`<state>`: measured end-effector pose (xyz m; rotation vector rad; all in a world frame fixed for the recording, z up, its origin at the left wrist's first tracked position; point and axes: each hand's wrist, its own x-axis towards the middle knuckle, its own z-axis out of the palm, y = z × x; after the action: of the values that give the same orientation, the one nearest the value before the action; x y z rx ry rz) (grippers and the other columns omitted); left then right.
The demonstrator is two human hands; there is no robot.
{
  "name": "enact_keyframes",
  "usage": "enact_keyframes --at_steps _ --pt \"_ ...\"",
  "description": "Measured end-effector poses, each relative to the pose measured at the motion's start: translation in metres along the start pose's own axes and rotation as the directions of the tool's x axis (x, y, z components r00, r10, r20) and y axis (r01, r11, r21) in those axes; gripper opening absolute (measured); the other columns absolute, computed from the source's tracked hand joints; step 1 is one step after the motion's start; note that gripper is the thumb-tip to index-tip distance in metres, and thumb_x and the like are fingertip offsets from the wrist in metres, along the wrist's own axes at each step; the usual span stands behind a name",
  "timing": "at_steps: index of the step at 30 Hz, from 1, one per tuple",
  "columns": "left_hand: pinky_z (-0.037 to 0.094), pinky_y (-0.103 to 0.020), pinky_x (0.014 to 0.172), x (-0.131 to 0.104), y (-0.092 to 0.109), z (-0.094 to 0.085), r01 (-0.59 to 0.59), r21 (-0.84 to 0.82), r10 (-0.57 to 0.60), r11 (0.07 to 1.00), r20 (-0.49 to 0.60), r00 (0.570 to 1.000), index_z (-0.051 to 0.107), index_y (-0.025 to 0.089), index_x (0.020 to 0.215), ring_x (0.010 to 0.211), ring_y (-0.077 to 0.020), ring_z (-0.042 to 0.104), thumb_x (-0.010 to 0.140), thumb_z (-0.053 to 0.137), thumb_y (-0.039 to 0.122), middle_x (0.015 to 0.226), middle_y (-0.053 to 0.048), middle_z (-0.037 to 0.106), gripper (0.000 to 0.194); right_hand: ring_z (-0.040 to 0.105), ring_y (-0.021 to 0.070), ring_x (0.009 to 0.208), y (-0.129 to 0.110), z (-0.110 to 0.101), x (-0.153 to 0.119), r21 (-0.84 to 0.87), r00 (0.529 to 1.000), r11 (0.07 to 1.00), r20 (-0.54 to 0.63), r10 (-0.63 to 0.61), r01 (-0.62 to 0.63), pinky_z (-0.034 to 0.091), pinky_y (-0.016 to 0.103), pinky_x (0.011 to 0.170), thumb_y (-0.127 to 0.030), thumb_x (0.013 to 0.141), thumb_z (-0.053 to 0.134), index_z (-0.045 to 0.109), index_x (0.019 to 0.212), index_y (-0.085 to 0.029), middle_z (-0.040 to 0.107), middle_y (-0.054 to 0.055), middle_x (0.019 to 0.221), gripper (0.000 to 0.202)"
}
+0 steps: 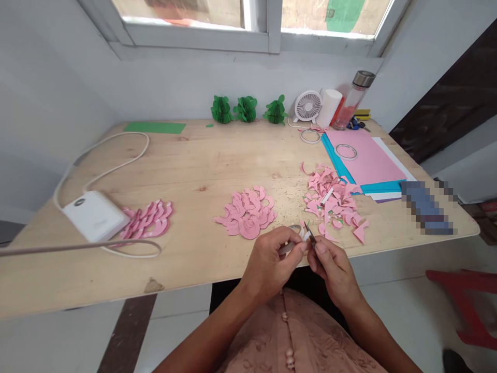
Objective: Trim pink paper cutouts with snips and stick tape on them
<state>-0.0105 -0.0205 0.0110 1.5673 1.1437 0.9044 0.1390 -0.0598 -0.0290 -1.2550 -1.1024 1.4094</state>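
Note:
My left hand [271, 257] is closed on a narrow roll of tape [286, 248] at the table's front edge. A short white end of tape reaches toward the other hand. My right hand [334, 263] grips small scissors [309, 233], their dark blades pointing up beside that tape end; the handles are mostly hidden by my fingers. Just beyond my left hand lies a pile of curved pink paper cutouts [248, 212]. Past my right hand, pink paper scraps [332, 199] are scattered loosely.
A white power bank [95, 215] with a cable sits at left beside pink pieces with white marks [155, 220]. Three green paper shapes [245, 109] stand by the wall. At right are a small fan [308, 106], a glass bottle [349, 106], tape rolls [346, 152] and coloured sheets [376, 160].

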Motion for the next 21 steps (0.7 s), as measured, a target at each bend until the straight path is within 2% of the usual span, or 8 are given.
enact_keyframes --at_steps 15,21 --pt "0.031 -0.021 0.05 0.0015 -0.0052 -0.0014 0.125 -0.122 -0.117 0.985 0.066 0.991 0.059 0.016 0.066 0.054 -0.0096 0.041 0.078 0.056 0.029 0.058 0.002 0.051 0.018 0.031 0.0099 0.049 -0.001 -0.0002 0.0002 0.007 1.0 1.0 -0.002 0.024 -0.024 0.02 0.024 0.046 -0.049 0.089 0.044 0.046 0.072 -0.019 0.04 -0.004 0.054 0.034" --pt "0.031 -0.022 0.051 0.0018 -0.0083 -0.0016 0.117 -0.124 -0.111 0.985 0.056 0.992 0.059 0.016 0.067 0.055 -0.0096 0.04 0.079 0.055 0.03 0.059 0.002 0.05 0.019 0.032 0.0105 0.049 -0.0024 0.0003 0.0001 0.006 1.0 1.0 0.0 0.02 -0.02 0.021 0.024 0.046 -0.049 0.088 0.044 0.054 0.084 -0.017 0.039 -0.005 0.053 0.034"
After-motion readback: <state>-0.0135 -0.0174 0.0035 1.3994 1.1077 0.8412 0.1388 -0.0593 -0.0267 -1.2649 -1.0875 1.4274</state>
